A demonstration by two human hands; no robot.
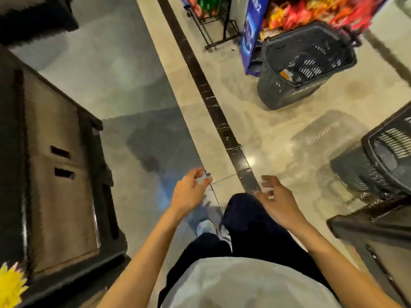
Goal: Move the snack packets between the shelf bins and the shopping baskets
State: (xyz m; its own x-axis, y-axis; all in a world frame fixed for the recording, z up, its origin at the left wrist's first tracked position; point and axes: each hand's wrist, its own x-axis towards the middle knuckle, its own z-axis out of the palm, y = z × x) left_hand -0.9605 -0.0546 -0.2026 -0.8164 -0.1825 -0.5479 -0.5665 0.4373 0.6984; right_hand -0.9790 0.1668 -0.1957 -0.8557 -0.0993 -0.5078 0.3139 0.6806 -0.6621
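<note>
Grey shirt btm ctr | L hand fingers curled, blurred, couldn't tell if holding | R hand hung loose, fingers apart, empty | basket sat upper rt by snack packets

Glossy tiled floor bears a far basket beside a blue stand; a near basket stands apart.

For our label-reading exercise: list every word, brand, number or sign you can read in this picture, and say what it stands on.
No text is legible; the frame is motion-blurred.
Blue printed display stand: pale logo, too blurred to read.
Dark grey plastic shopping basket: faint lettering on its front wall, unreadable.
Red and orange snack packets: print too blurred.
</note>
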